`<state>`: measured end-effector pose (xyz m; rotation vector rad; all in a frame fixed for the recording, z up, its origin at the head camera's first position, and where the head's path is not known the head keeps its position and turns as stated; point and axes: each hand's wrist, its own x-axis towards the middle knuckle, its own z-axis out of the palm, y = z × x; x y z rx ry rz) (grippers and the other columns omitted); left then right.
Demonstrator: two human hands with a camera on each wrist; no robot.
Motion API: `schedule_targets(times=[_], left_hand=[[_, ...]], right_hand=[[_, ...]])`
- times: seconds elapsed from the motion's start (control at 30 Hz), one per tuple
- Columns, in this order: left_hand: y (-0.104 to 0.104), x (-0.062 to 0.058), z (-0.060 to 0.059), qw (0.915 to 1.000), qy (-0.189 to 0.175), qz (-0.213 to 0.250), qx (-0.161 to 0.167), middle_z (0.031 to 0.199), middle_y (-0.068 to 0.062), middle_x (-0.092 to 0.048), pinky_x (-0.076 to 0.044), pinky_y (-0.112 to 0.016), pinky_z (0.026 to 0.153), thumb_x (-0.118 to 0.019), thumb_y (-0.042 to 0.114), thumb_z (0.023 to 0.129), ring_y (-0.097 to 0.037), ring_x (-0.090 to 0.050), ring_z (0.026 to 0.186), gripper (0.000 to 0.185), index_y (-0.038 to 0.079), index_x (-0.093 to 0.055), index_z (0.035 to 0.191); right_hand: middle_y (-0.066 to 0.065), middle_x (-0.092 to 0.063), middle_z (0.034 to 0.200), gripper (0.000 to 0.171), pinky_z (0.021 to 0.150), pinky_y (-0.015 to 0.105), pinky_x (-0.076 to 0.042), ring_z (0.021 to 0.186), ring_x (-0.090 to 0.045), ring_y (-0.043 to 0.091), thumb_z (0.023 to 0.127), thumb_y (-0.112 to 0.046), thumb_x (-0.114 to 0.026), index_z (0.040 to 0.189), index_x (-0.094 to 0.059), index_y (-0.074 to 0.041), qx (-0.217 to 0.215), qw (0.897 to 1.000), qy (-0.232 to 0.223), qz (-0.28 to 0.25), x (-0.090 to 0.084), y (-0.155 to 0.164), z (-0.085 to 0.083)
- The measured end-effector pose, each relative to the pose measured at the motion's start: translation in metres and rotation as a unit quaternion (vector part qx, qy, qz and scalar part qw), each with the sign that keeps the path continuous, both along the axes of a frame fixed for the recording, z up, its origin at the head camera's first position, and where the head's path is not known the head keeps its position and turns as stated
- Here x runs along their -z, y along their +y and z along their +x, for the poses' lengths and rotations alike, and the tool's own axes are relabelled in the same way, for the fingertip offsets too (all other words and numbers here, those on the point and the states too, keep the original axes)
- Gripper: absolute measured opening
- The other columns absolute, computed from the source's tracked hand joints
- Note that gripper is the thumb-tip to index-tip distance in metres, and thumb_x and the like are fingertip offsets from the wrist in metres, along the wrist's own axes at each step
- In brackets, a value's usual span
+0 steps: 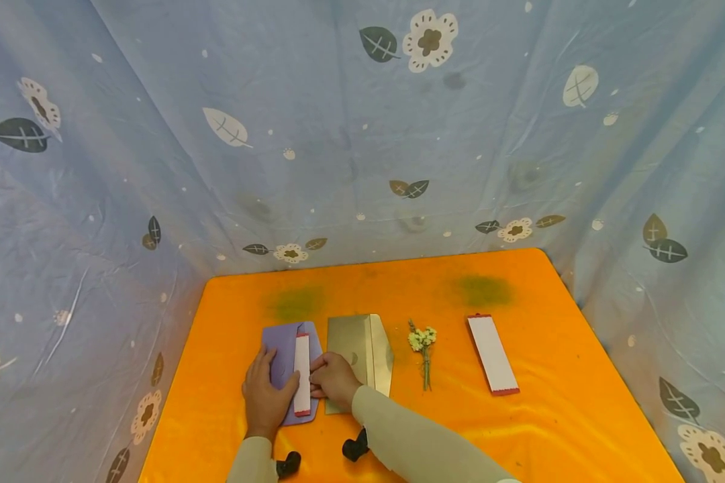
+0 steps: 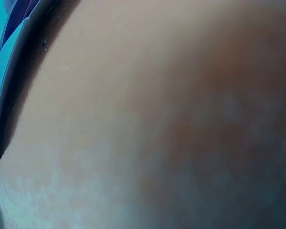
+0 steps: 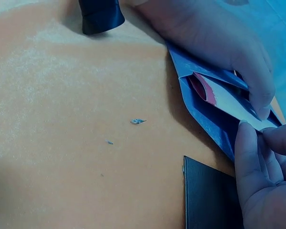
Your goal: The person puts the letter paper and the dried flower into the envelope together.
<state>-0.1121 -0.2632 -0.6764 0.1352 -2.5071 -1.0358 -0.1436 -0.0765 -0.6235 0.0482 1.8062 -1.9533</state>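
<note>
A purple envelope (image 1: 282, 339) lies at the left of the orange table with its flap toward the right. In its opening sits a folded white card (image 1: 302, 372) with scalloped red ends, partly inside. My left hand (image 1: 266, 396) rests on the envelope, its thumb touching the card. My right hand (image 1: 337, 381) pinches the card's outer edge; the right wrist view shows thumb and forefinger meeting there, beside the envelope's flap (image 3: 207, 121). In the left wrist view a blue edge (image 2: 12, 52) borders a blurred tan surface, and no fingers can be made out.
A gold envelope (image 1: 346, 329) lies partly beneath my right hand, flap toward the right. Farther right are a small bundle of yellow flowers (image 1: 423, 339) and another white card (image 1: 493, 355) with red ends. Patterned blue curtains (image 1: 362, 134) surround the table (image 1: 580, 416).
</note>
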Motion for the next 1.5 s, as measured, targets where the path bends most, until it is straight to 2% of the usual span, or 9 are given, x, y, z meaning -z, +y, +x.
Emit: schedule_targets(times=[0.37, 0.77, 0.97, 1.2, 1.37, 1.5], left_hand=[[0.002, -0.002, 0.001, 1.0000, 0.003, -0.005, 0.001, 0.166, -0.022, -0.044, -0.026, -0.073, 0.111, -0.086, 0.029, 0.088, -0.048, -0.038, 0.150, 0.075, 0.000, -0.058, 0.152], [0.000, 0.000, -0.001, 0.9999, 0.013, -0.009, 0.001, 0.166, -0.022, -0.045, -0.027, -0.073, 0.110, -0.087, 0.029, 0.088, -0.047, -0.040, 0.150, 0.076, 0.000, -0.059, 0.152], [-0.001, 0.001, 0.000, 0.9997, 0.018, -0.014, -0.001, 0.166, -0.022, -0.046, -0.027, -0.073, 0.111, -0.086, 0.029, 0.088, -0.047, -0.040, 0.149, 0.074, 0.000, -0.059, 0.151], [-0.001, 0.001, 0.001, 0.9996, 0.022, -0.016, -0.001, 0.165, -0.022, -0.046, -0.027, -0.074, 0.111, -0.087, 0.029, 0.087, -0.048, -0.041, 0.148, 0.075, 0.000, -0.059, 0.151], [-0.001, 0.001, 0.001, 0.9995, 0.028, -0.017, -0.001, 0.163, -0.024, -0.048, -0.027, -0.075, 0.110, -0.088, 0.028, 0.086, -0.050, -0.042, 0.147, 0.076, -0.001, -0.060, 0.150], [0.000, 0.002, 0.000, 0.9995, 0.026, -0.019, -0.002, 0.163, -0.024, -0.048, -0.028, -0.075, 0.110, -0.089, 0.029, 0.086, -0.050, -0.042, 0.147, 0.076, -0.001, -0.060, 0.150]], right_hand=[[0.013, -0.066, 0.081, 0.007, 0.068, 0.037, -0.065, 0.069, -0.066, 0.018, 0.098, 0.009, -0.067, 0.104, -0.066, 0.006, 0.006, 1.000, -0.002, 0.004, -0.005, -0.010, 0.003], [0.014, -0.066, 0.085, 0.007, 0.070, 0.036, -0.065, 0.073, -0.069, 0.022, 0.100, 0.007, -0.068, 0.098, -0.065, 0.001, 0.016, 1.000, -0.015, 0.005, -0.008, -0.017, 0.001], [0.010, -0.067, 0.088, 0.010, 0.071, 0.034, -0.065, 0.073, -0.069, 0.019, 0.098, 0.011, -0.066, 0.100, -0.069, 0.002, 0.004, 1.000, -0.013, 0.006, -0.004, -0.021, 0.004], [0.011, -0.068, 0.086, 0.013, 0.072, 0.035, -0.065, 0.074, -0.070, 0.020, 0.095, 0.010, -0.067, 0.104, -0.071, 0.002, 0.001, 0.999, -0.029, -0.019, -0.003, -0.022, 0.007], [0.010, -0.067, 0.096, 0.020, 0.074, 0.038, -0.065, 0.078, -0.070, 0.022, 0.090, 0.008, -0.067, 0.109, -0.068, 0.003, 0.002, 0.999, -0.032, -0.030, -0.003, -0.024, 0.012], [0.009, -0.066, 0.103, 0.029, 0.073, 0.040, -0.065, 0.078, -0.068, 0.022, 0.085, 0.006, -0.067, 0.114, -0.065, 0.005, 0.019, 0.999, -0.018, -0.019, -0.004, -0.027, 0.018]])
